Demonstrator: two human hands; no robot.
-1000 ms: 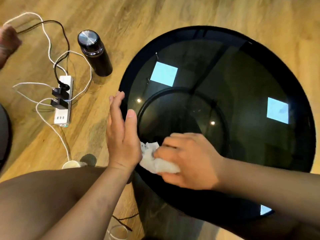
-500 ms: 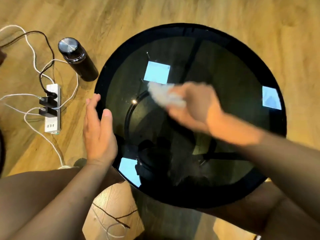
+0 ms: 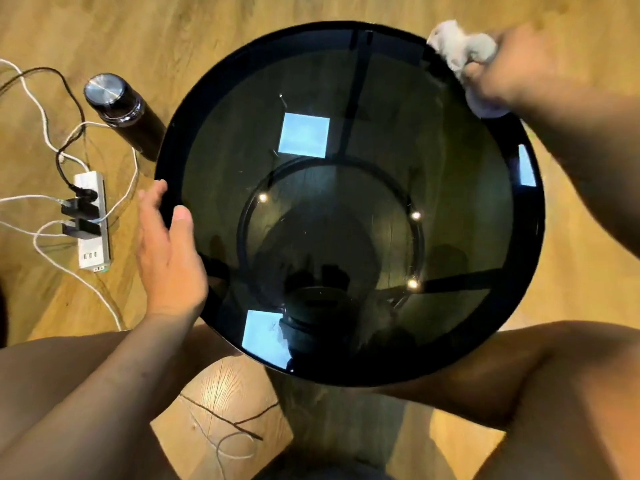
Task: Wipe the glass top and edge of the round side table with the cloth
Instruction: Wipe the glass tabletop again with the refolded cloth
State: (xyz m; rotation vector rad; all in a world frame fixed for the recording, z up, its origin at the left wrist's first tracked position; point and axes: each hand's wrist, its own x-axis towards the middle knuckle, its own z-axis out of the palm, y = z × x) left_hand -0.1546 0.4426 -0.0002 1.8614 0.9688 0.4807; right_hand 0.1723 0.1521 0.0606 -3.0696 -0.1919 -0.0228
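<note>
So, quick labels —
Table: round, dark glass top [image 3: 349, 209] with a black rim, seen from above, on a wood floor [image 3: 242, 22]; square light patches and small bright dots reflect in the glass.
Right hand: [image 3: 509, 67] at the far right rim, fingers closed around the cloth, blurred.
Cloth: [image 3: 457, 46] white, crumpled, bunched in the right hand, pressed at the table's far right edge — part of it sticks out past the rim.
Left hand: [image 3: 166, 251] open, fingers straight, flat against the left rim; thumb lies on the glass edge, holds nothing.
Bottle: [image 3: 121, 109] dark with a metal cap, upright on the floor just left of the table.
Power strip: [image 3: 91, 230] white, on the floor left of the left hand, black plugs in it, white and black cables looping around.
Legs: bare knees at both lower corners, table between them.
</note>
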